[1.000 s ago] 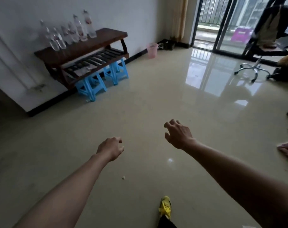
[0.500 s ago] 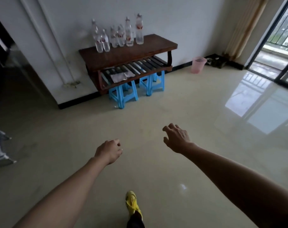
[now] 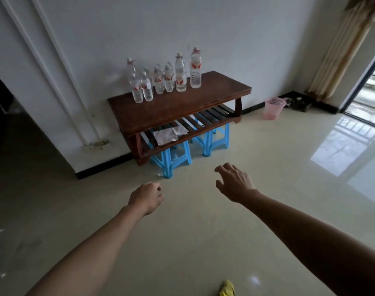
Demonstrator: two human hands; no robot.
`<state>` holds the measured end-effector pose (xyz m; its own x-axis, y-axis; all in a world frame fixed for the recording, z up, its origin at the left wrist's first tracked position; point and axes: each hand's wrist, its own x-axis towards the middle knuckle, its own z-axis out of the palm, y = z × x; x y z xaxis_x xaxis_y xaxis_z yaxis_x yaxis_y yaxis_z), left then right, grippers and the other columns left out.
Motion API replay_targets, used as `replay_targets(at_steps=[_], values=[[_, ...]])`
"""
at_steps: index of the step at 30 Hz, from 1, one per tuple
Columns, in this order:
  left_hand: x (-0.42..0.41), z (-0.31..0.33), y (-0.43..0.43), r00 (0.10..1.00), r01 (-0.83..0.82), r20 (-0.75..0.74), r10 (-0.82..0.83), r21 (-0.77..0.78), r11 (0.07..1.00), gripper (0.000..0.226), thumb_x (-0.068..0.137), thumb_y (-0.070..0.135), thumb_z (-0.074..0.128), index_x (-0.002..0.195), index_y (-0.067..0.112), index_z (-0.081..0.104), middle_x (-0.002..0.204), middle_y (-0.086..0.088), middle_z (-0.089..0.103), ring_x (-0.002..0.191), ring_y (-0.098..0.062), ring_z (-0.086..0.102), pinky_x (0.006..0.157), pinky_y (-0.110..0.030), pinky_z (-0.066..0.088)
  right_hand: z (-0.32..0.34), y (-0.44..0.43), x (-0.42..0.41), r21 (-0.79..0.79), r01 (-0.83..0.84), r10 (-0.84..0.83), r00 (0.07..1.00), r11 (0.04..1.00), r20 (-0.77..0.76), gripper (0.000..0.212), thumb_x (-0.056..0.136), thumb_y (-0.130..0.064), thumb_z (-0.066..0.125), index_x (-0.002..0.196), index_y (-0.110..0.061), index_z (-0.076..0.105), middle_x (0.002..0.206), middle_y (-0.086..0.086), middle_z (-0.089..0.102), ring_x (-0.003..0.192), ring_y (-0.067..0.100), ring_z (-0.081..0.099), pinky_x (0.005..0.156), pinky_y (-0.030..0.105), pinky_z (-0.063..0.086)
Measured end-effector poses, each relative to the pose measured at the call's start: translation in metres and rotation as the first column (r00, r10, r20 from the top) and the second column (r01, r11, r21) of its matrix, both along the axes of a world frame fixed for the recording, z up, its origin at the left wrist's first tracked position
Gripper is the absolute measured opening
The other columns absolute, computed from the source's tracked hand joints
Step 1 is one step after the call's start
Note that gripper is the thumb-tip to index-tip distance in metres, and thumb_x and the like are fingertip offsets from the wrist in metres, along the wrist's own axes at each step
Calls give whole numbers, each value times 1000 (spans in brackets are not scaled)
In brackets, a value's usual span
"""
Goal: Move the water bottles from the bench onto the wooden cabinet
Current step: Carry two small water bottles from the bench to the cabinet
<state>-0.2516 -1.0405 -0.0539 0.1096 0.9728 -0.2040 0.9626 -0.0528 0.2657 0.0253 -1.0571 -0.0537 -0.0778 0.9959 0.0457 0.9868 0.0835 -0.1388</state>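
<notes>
- Water bottles (image 3: 180, 73) stand upright in a tight cluster along the back left of the wooden desk (image 3: 182, 107), against the white wall (image 3: 225, 28), in the upper middle of the frame. The tallest are on the right of the cluster and the shorter ones at its left front.
- Left hand (image 3: 147, 197), low and left of centre, has its grip clenched into a loose fist with nothing in it.
- Right hand (image 3: 233, 182), just right of centre, has its grip released, fingers spread and slightly bent, and it too carries nothing.
- Both hands hang over the glossy floor (image 3: 203, 242), well apart from the desk and from every bottle.
- Blue stools (image 3: 171, 159) stand under the desk, a crumpled paper (image 3: 169, 134) lies on its slatted lower shelf (image 3: 212, 118), and a pink basket (image 3: 274, 107) sits on the floor to its right.
- No second piece of furniture shows, so I cannot tell whether this desk is the bench the bottles start from or the wooden cabinet they go to.
- If it is the bench, I judge that nothing is moved yet and the whole cluster is left to carry.
- If it is the cabinet, these bottles are already delivered, and the empty hands suggest either a trip for more or a finished job.
- Either way, no bottle is in transit at this moment.
</notes>
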Motion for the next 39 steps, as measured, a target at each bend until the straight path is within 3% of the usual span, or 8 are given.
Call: replay_targets(at_steps=[9,15,21,27,33,39], values=[[-2,-11,201,999,-47,17,47,21,999,27,88,38,58,110,22,60,113,-3,63,102,-24,61,81,-31,48,-25,221,3,-22,-41,40,998,999,-38,46,91,-40,53,134,-26,44,131,3,50,120,25,51,87,38,47],[-13,12,353,986,-148,85,143,64,987,20,87,32,59,101,18,63,97,-5,67,91,-25,64,75,-32,51,3,408,-17,18,-142,144,985,990,-100,44,88,-38,56,130,-26,48,132,3,51,118,28,54,84,40,48],[-48,0,459,968,-237,88,236,-1,972,25,89,31,58,108,15,62,104,-6,66,94,-23,63,80,-32,52,5,542,-59,-12,-265,263,962,964,-71,37,87,-37,56,122,-24,49,119,3,53,111,30,57,76,36,44],[-101,-9,599,952,-295,100,289,55,954,28,92,35,56,116,21,59,106,-1,61,96,-19,60,82,-31,50,5,693,-102,25,-284,285,958,959,-46,33,92,-34,51,122,-22,46,117,4,55,99,30,62,67,33,39],[-136,10,744,959,-275,105,265,106,955,27,90,31,59,114,17,61,101,-3,66,94,-22,63,81,-33,52,23,829,-135,21,-209,210,972,978,-101,30,93,-39,47,119,-25,48,117,1,59,96,30,64,74,39,49],[-145,13,848,950,-303,123,288,133,944,30,90,32,59,116,19,60,100,-5,66,95,-23,62,81,-34,52,32,929,-159,49,-266,270,956,963,-119,39,93,-36,50,129,-22,47,127,5,59,100,32,64,78,41,50]])
